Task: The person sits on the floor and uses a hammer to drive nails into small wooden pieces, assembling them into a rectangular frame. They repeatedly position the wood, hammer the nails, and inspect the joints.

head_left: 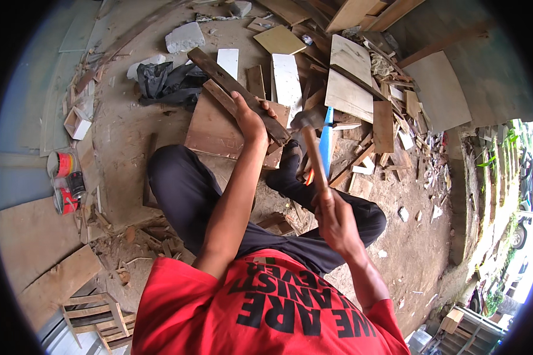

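My left hand [251, 121] is wrapped round a dark wooden batten [222, 76], thumb on top and fingertips showing at its far side. A shorter wooden strip [219, 96] lies against that batten, partly under my hand. Both slant over a flat brown board [210, 133] in front of my knees. In my right hand [337, 222] is a hammer [315, 155], gripped low on its wooden handle. The hammer head is blurred, raised beside the batten's near end. Just right of it stands a long blue tapered thing [326, 142] with an orange end, whose kind I cannot tell.
A crumpled black plastic bag [169, 83] and a white block [185, 37] lie at the far left. Scrap wood and pale panels [349, 94] are heaped at the far right. Several cans [65, 183] stand by the left wall. A slatted wooden piece [98, 316] is lower left.
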Action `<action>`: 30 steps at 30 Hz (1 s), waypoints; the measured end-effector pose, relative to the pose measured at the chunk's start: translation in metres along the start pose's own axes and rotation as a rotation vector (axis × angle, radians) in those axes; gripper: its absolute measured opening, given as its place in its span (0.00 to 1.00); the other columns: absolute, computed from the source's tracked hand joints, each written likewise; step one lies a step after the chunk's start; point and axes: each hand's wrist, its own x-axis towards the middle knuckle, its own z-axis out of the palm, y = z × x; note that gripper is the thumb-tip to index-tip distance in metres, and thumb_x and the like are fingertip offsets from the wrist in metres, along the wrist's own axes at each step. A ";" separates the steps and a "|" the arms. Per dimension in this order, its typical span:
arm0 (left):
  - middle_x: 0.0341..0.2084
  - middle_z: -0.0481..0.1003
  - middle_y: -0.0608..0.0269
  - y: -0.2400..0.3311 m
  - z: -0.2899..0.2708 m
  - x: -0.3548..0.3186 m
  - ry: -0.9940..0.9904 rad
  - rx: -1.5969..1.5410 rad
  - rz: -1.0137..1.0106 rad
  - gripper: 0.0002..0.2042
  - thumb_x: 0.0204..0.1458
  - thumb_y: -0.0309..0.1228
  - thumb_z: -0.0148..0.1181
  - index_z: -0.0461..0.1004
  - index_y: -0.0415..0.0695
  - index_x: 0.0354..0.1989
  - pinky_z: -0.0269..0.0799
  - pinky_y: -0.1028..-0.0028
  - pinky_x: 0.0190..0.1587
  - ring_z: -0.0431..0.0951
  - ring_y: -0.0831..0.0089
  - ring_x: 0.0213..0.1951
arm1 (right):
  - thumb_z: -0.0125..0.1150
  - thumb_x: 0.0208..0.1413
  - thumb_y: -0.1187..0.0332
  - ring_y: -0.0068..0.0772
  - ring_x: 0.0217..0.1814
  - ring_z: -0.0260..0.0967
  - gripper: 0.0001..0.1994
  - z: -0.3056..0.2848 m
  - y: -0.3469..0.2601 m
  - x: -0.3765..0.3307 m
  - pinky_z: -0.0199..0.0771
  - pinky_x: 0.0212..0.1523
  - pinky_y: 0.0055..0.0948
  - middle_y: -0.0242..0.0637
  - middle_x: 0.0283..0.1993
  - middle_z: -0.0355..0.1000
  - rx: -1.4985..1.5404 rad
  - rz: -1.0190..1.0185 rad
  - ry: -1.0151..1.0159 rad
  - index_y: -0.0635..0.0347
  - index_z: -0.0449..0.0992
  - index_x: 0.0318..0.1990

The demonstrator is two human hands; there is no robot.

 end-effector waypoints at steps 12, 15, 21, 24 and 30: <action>0.20 0.66 0.63 -0.001 0.001 -0.002 -0.053 -0.017 0.007 0.32 0.58 0.68 0.39 0.62 0.45 0.35 0.69 0.69 0.25 0.67 0.70 0.19 | 0.34 0.73 0.54 0.19 0.17 0.55 0.23 0.012 0.016 -0.014 0.56 0.20 0.26 0.27 0.17 0.59 -0.087 -0.007 -0.018 0.63 0.66 0.33; 0.20 0.66 0.63 -0.003 -0.001 -0.001 -0.024 -0.003 0.000 0.32 0.58 0.68 0.39 0.62 0.45 0.35 0.68 0.69 0.26 0.67 0.70 0.19 | 0.33 0.71 0.50 0.16 0.16 0.54 0.25 0.016 0.015 -0.025 0.54 0.18 0.22 0.25 0.17 0.59 -0.028 -0.108 0.009 0.63 0.67 0.35; 0.20 0.66 0.63 -0.002 0.003 -0.003 -0.020 0.008 -0.004 0.32 0.59 0.68 0.38 0.62 0.44 0.36 0.67 0.68 0.26 0.67 0.69 0.20 | 0.34 0.71 0.48 0.14 0.18 0.54 0.26 0.023 0.022 -0.005 0.54 0.19 0.19 0.26 0.19 0.60 -0.012 -0.206 0.057 0.65 0.67 0.37; 0.18 0.66 0.61 -0.002 0.003 -0.003 -0.046 -0.020 0.010 0.32 0.61 0.65 0.36 0.62 0.43 0.33 0.69 0.67 0.24 0.68 0.67 0.17 | 0.35 0.71 0.49 0.14 0.19 0.53 0.23 0.003 0.019 -0.002 0.53 0.19 0.19 0.23 0.20 0.59 0.050 0.055 -0.066 0.60 0.67 0.38; 0.20 0.66 0.63 0.003 0.002 -0.004 0.009 0.004 0.009 0.31 0.60 0.66 0.39 0.63 0.45 0.35 0.69 0.68 0.26 0.68 0.70 0.19 | 0.39 0.63 0.34 0.19 0.12 0.50 0.32 -0.018 -0.043 -0.018 0.47 0.11 0.21 0.27 0.17 0.55 0.212 -0.381 0.203 0.58 0.62 0.30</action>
